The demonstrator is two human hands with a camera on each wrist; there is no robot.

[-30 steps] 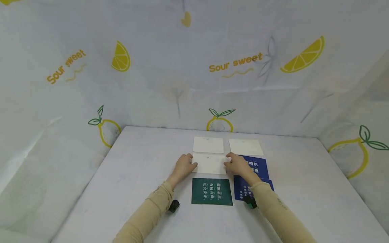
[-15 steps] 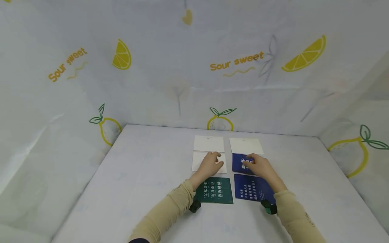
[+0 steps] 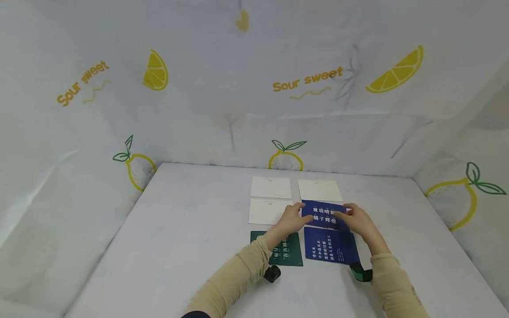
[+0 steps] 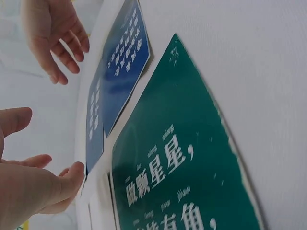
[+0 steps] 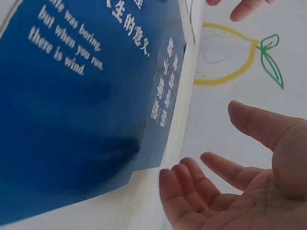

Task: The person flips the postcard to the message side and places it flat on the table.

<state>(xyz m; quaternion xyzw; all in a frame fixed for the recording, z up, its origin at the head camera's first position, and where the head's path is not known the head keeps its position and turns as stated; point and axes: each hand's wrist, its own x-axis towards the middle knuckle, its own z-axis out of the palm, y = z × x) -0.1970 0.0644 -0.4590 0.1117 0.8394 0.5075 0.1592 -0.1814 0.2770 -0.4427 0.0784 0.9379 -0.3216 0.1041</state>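
Two blue cards with white lettering lie on the table, the upper card [image 3: 323, 213] just beyond the lower card [image 3: 332, 247]. My left hand [image 3: 289, 221] is at the upper card's left end, fingers loosely spread; whether the fingertips touch it I cannot tell. Around that card's right end hovers my right hand [image 3: 359, 223], thumb apart from the loosely bent fingers. In the right wrist view the right hand [image 5: 225, 187] appears beside the card edge, gripping nothing. A green card [image 3: 292, 254] is partly covered by my left forearm.
Three cream-white cards lie beyond: a back-left card [image 3: 271, 187], a back-right card [image 3: 319, 190] and a middle-left card [image 3: 266, 211], partly behind my left hand. Black wrist devices hang under both forearms. A lemon-print sheet [image 3: 207, 110] forms the backdrop behind the table [image 3: 191, 221].
Both hands have moved right, from the ends of the middle-left white card to the ends of the upper blue card. The cards keep about the same layout.
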